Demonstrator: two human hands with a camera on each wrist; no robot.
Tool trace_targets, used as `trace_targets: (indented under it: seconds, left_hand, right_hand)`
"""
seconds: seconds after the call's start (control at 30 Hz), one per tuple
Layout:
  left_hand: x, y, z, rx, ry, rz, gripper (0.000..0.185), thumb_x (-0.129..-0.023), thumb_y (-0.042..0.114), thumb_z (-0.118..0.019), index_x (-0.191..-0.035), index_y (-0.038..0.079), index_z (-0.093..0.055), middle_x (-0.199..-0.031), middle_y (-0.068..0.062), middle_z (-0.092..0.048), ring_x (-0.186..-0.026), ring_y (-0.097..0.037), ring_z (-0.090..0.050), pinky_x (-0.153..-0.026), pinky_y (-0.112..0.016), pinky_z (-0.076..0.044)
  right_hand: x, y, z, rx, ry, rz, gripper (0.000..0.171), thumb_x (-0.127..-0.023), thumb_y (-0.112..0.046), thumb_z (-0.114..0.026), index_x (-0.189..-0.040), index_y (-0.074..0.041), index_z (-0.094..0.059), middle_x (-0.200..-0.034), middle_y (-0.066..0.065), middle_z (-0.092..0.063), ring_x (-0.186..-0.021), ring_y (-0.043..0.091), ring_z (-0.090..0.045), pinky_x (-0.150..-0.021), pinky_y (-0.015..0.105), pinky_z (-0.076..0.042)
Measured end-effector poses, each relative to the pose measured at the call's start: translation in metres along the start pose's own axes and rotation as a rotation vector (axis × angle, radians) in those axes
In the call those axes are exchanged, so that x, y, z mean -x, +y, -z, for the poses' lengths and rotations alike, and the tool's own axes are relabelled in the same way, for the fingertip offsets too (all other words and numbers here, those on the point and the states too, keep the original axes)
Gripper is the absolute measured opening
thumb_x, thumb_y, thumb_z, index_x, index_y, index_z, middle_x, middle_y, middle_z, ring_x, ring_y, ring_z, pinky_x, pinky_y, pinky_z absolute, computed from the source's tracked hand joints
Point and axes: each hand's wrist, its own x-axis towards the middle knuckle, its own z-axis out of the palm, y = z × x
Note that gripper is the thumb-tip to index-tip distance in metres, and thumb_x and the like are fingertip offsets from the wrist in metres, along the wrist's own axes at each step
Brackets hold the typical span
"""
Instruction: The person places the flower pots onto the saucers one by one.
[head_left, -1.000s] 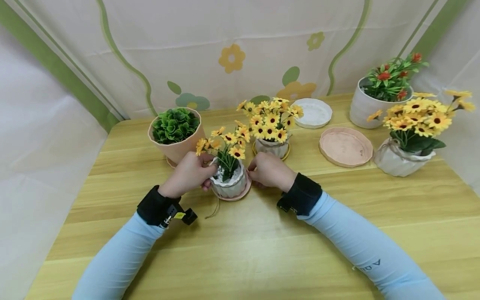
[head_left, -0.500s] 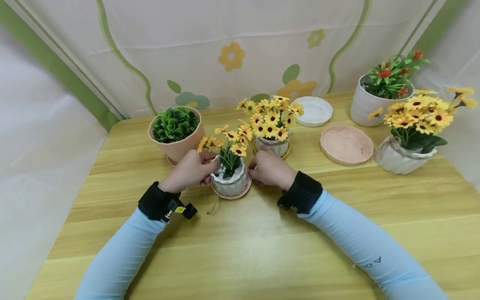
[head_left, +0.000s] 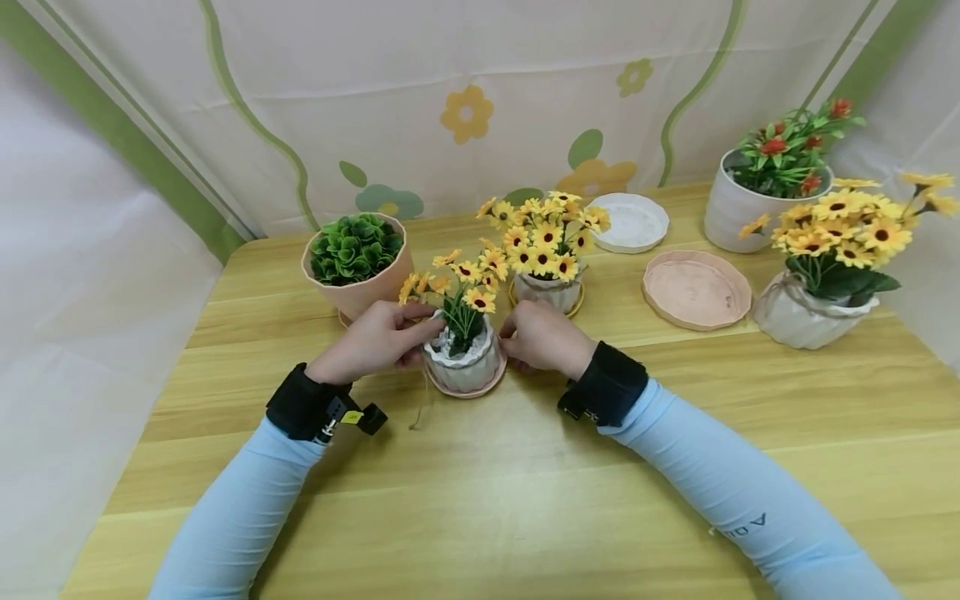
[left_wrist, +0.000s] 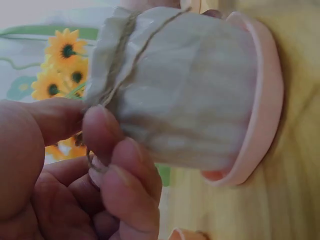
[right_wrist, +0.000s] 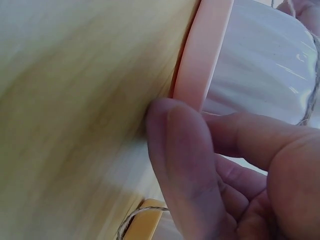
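One pale wooden desk point(head_left: 480, 500) carries everything, closed in by white curtains with green stripes and printed flowers. The small white pot point(head_left: 465, 367) of yellow flowers stands upright on a pink saucer point(head_left: 468, 390) near the desk's middle, stems pointing straight up. The left hand point(head_left: 375, 340) has its grip closed, pinching the twine point(left_wrist: 125, 65) tied around the pot's neck. The right hand point(head_left: 542, 337) grips with curled fingers at the saucer's rim. Behind the pot stand a pink pot of green leaves point(head_left: 358, 262) and another flower pot point(head_left: 547, 287); well to the pot's right lies an empty pink saucer point(head_left: 696, 290).
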Motion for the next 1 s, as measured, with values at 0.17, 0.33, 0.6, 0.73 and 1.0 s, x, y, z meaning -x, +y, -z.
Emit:
trace_targets:
  seconds: [0.17, 0.33, 0.6, 0.73, 1.0]
  left_hand:
    - [0.004, 0.0, 0.006, 0.007, 0.04, 0.01, 0.032, -0.094, 0.035, -0.051, -0.109, 0.011, -0.064, -0.075, -0.01, -0.059, -0.065, -0.022, -0.055, -0.06, -0.035, -0.05]
    - [0.005, 0.0, 0.007, 0.048, 0.045, 0.016, 0.034, -0.099, 0.028, -0.042, -0.111, 0.006, -0.064, -0.083, -0.012, -0.061, -0.075, -0.025, -0.058, -0.069, -0.041, -0.051]
    - [0.005, 0.003, 0.005, -0.026, 0.063, 0.022, 0.029, -0.099, 0.017, -0.042, -0.116, 0.005, -0.062, -0.089, -0.018, -0.061, -0.076, -0.028, -0.059, -0.069, -0.04, -0.051]
    - [0.009, 0.011, 0.006, -0.113, 0.094, 0.028, 0.028, -0.098, 0.013, -0.045, -0.118, 0.005, -0.061, -0.089, -0.017, -0.061, -0.073, -0.028, -0.059, -0.064, -0.037, -0.05]
    - [0.005, -0.01, 0.008, -0.203, 0.126, 0.042, 0.025, -0.094, 0.016, -0.051, -0.115, 0.013, -0.064, -0.083, -0.007, -0.06, -0.063, -0.018, -0.054, -0.055, -0.031, -0.047]
  right_hand:
    - [0.0, 0.0, 0.001, 0.01, -0.003, 0.0, 0.016, -0.088, -0.015, -0.058, -0.085, -0.008, -0.073, -0.058, 0.0, -0.063, -0.044, 0.011, -0.058, -0.05, 0.025, -0.048]
    - [0.0, 0.001, 0.001, 0.006, -0.007, -0.012, 0.017, -0.088, -0.015, -0.058, -0.086, -0.008, -0.073, -0.057, 0.0, -0.064, -0.044, 0.011, -0.059, -0.049, 0.026, -0.048]
    - [0.001, 0.0, 0.001, 0.007, -0.011, -0.017, 0.017, -0.088, -0.015, -0.058, -0.088, -0.006, -0.073, -0.057, 0.0, -0.063, -0.044, 0.012, -0.059, -0.048, 0.026, -0.049]
    - [0.001, -0.001, 0.001, 0.015, -0.009, -0.01, 0.018, -0.088, -0.016, -0.058, -0.088, -0.006, -0.073, -0.056, 0.0, -0.064, -0.044, 0.011, -0.059, -0.048, 0.026, -0.048]
    - [0.004, -0.003, 0.008, 0.018, 0.002, -0.023, 0.018, -0.088, -0.016, -0.058, -0.081, -0.008, -0.073, -0.056, 0.0, -0.063, -0.045, 0.013, -0.059, -0.049, 0.027, -0.048]
